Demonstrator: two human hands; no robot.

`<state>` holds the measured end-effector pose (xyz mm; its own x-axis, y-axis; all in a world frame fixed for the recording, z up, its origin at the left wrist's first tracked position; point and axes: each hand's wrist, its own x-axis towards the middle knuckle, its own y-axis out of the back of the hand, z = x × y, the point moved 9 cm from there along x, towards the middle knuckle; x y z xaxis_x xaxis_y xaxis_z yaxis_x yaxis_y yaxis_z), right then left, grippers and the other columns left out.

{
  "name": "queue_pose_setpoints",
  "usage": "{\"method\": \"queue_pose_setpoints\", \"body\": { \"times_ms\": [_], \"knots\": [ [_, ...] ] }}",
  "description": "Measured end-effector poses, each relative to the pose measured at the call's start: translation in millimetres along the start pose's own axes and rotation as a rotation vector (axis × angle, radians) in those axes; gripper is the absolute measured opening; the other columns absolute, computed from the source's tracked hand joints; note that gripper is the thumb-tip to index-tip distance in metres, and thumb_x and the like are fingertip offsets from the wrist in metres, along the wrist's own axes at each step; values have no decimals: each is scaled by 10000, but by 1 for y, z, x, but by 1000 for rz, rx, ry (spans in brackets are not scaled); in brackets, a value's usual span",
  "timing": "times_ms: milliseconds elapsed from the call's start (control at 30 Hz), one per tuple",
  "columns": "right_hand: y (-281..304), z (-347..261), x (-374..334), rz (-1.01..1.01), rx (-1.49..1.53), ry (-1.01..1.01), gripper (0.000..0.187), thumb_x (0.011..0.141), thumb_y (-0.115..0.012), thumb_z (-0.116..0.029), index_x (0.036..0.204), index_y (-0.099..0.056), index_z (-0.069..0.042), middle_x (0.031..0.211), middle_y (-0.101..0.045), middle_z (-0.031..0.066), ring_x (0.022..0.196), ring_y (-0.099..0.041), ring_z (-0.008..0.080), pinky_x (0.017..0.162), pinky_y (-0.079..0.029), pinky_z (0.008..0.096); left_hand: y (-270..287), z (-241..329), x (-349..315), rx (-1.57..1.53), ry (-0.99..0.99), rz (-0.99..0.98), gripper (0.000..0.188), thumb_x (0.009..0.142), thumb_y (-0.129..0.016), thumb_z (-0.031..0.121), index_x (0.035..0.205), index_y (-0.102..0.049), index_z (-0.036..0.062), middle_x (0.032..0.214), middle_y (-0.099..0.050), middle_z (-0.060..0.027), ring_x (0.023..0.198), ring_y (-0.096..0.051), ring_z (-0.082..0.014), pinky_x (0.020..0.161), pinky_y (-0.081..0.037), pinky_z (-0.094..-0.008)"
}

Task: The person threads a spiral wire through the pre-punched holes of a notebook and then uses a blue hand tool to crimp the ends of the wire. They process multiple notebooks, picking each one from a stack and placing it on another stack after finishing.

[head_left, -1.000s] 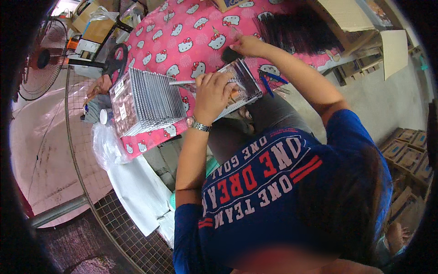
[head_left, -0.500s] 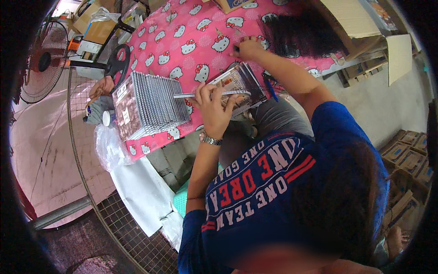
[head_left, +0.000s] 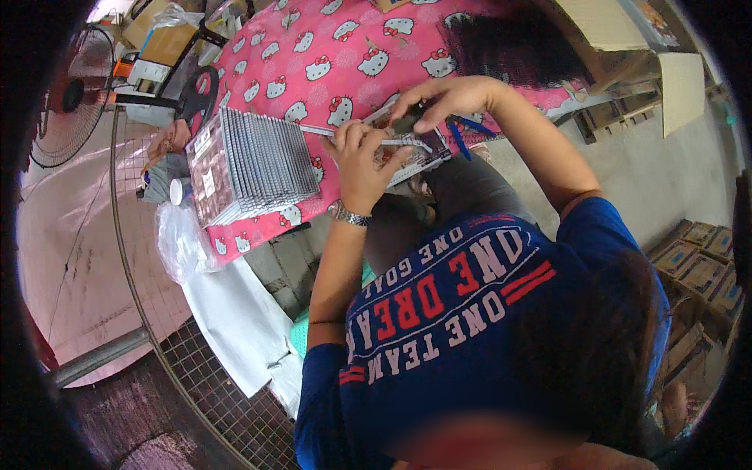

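Between the fingers of my left hand [head_left: 362,166] runs a thin pale strip [head_left: 319,131], its kind unclear. The hand is closed on it, above a bound booklet [head_left: 435,153] with a dark printed cover. My right hand [head_left: 458,100] curls over the booklet's far side, thumb and fingers close together around something dark that I cannot make out. Blue-handled pliers [head_left: 460,141] lie just right of the booklet. On the left stands a tall stack of wire-bound booklets [head_left: 270,164], spines toward me.
A pink patterned cloth [head_left: 313,66] covers the table. Thin black strands [head_left: 517,48] lie in a heap at the back right, beside an open carton [head_left: 603,27]. A fan [head_left: 74,94] and a clear plastic bag [head_left: 182,243] are on the left; stacked cartons [head_left: 697,262] sit at right.
My right hand has come back from the table's far part to the booklet, toward me. The left hand still holds the strip in nearly the same place. The whole view has shifted slightly.
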<state>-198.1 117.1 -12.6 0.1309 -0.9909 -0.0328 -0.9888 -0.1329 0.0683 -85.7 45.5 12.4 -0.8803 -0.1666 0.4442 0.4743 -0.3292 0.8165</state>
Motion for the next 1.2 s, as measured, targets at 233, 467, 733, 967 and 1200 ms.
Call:
{"method": "queue_pose_setpoints", "body": {
  "times_ms": [233, 467, 733, 967, 1200],
  "knots": [
    [-7, -17, -8, -89, 352, 109, 501, 798, -711, -249, 1221, -582, -15, 1264, -545, 91, 1197, -482, 207, 1053, -320, 337, 7, 12, 5, 25, -47, 23, 483, 651, -793, 468, 923, -654, 94, 1083, -521, -71, 1186, -395, -310, 1014, -212, -575],
    [-20, -41, -12, -136, 581, 232, 459, 807, -700, -213, 1204, -588, -13, 1212, -567, 81, 1160, -497, 192, 1024, -350, 324, 11, 15, 8, 34, -70, -2, 491, 637, -814, 365, 911, -615, 9, 991, -527, -101, 1076, -434, -309, 933, -336, -437],
    [-19, -39, -6, -145, 369, 227, 440, 812, -697, -215, 1189, -592, -14, 1215, -567, 97, 1193, -487, 214, 1036, -345, 341, 6, -1, 10, -21, 16, -42, 539, 614, -808, 485, 915, -627, 77, 1022, -551, -59, 1106, -461, -281, 991, -255, -563],
    [-15, -36, -2, -88, 204, 130, 443, 797, -697, -208, 1183, -600, -13, 1224, -569, 98, 1184, -490, 200, 1038, -340, 339, 7, 3, 15, -39, 50, 2, 566, 575, -835, 472, 900, -611, 67, 1001, -559, -65, 1080, -473, -287, 969, -300, -490],
    [-8, -15, 28, -14, 40, 4, 453, 809, -688, -191, 1207, -584, -3, 1179, -600, 77, 1128, -525, 171, 999, -373, 320, 22, -40, 16, 30, 14, -59, 465, 555, -857, 366, 865, -645, 91, 941, -557, -39, 985, -489, -257, 869, -362, -408]
  ]
}}
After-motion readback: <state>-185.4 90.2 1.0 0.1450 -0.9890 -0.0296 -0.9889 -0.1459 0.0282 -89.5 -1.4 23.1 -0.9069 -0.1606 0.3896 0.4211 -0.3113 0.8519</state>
